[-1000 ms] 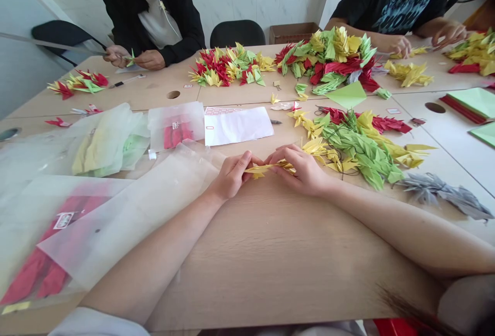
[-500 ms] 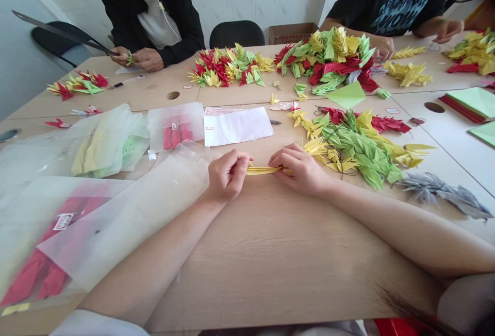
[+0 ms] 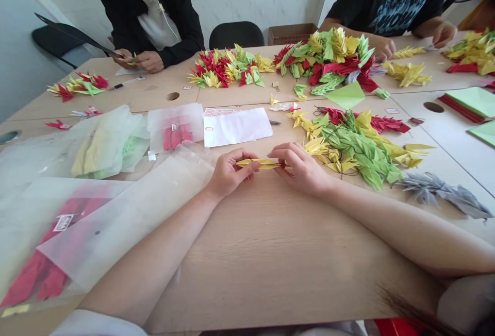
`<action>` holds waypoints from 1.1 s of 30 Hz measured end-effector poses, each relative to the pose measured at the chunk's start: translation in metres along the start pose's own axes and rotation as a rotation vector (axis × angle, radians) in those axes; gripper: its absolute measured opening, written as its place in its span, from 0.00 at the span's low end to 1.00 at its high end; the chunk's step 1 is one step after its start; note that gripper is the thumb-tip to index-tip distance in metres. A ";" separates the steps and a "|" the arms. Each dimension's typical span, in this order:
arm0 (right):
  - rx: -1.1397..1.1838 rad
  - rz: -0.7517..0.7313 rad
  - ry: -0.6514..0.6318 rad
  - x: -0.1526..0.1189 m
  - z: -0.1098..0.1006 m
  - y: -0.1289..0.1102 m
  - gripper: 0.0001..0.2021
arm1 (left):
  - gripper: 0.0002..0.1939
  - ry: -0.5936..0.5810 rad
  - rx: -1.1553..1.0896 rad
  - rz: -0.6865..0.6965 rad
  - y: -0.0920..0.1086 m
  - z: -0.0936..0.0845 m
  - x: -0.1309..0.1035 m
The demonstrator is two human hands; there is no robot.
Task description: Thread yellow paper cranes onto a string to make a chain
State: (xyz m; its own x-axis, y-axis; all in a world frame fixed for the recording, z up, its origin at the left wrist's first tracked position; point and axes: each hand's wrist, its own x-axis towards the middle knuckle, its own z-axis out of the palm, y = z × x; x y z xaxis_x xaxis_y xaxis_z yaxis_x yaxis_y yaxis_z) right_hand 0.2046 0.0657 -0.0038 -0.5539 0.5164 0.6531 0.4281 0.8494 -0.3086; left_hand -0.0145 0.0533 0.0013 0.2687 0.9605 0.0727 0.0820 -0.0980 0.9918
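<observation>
A narrow folded strip of yellow paper stretches between my two hands, just above the wooden table. My left hand pinches its left end, thumb laid along the paper. At the other end, the fingers of my right hand are closed on the strip and partly hide it. Close to my right hand lie folded yellow paper pieces and a bunch of green ones with dark cord. A white paper sheet lies beyond my left hand.
Translucent plastic bags holding red, yellow and green paper cover the left side. Piles of folded paper stand farther back. Grey bundles and green sheets lie at right. Two people work across the table, one near a black chair.
My left fingers have opened out from a curled grip, and the thumb now lies along the strip. More of the yellow paper shows at the left end. My right hand has barely shifted.
</observation>
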 end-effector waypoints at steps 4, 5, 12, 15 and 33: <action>0.021 -0.009 -0.005 0.000 -0.001 -0.002 0.17 | 0.21 0.043 -0.042 -0.031 0.000 -0.001 0.002; 0.030 -0.016 -0.012 0.001 -0.002 -0.003 0.18 | 0.21 0.057 -0.055 -0.043 0.000 -0.001 0.002; 0.056 0.033 -0.020 0.001 -0.004 -0.002 0.16 | 0.16 0.087 -0.154 -0.115 -0.002 -0.005 0.004; 0.057 0.077 -0.029 0.002 -0.004 -0.002 0.14 | 0.15 0.077 -0.173 -0.133 -0.004 -0.007 0.004; 0.391 0.373 -0.092 0.009 -0.005 -0.012 0.03 | 0.13 -0.171 -0.057 -0.141 0.003 -0.004 0.000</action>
State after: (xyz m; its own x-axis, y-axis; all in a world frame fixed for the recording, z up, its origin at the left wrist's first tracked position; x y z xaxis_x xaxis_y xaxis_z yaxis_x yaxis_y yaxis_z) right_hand 0.1979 0.0595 0.0088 -0.4832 0.7828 0.3921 0.3196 0.5746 -0.7534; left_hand -0.0177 0.0543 0.0044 0.4180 0.9048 -0.0812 0.0772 0.0537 0.9956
